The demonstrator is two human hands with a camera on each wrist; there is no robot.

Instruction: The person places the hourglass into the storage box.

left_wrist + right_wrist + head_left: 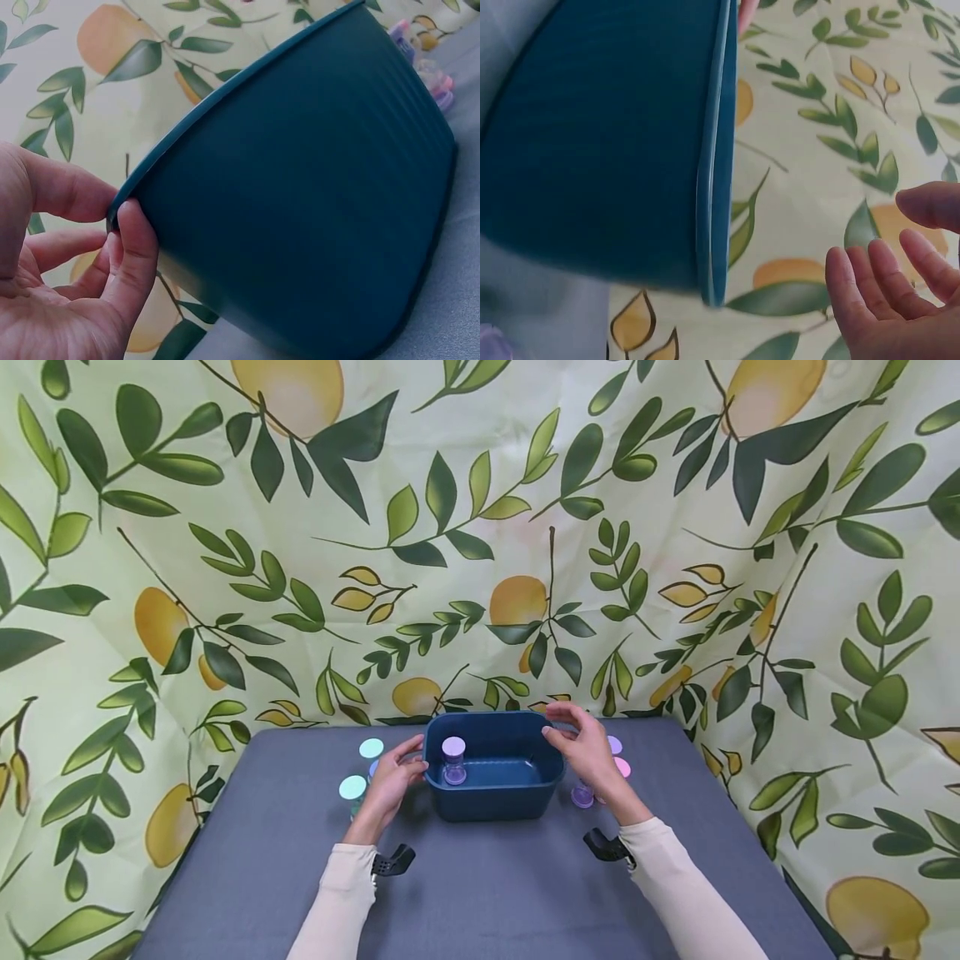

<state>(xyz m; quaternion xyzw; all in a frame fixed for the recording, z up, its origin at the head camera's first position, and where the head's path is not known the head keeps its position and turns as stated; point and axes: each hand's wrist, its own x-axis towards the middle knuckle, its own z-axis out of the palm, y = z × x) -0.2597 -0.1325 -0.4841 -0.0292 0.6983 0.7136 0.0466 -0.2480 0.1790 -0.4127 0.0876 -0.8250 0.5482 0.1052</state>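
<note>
A dark blue rectangular bin (491, 806) stands on the table between both hands. Inside it, toward the left end, is a small clear jar (453, 762) with a pale purple lid. My left hand (390, 785) pinches the bin's rim at the left end, thumb and fingers on either side of the edge in the left wrist view. Beside the bin's right end is my right hand (588, 747). In the right wrist view this hand (900, 292) is apart from the rim, its fingers loosely bent around nothing.
To the left are jars with mint-green lids (352, 787), plus a blue item partly hidden by the left hand. Jars with purple and pink lids (622, 767) stand right of the bin, partly behind the right wrist. A leaf-and-lemon printed cloth (480, 568) hangs behind the grey table (480, 893).
</note>
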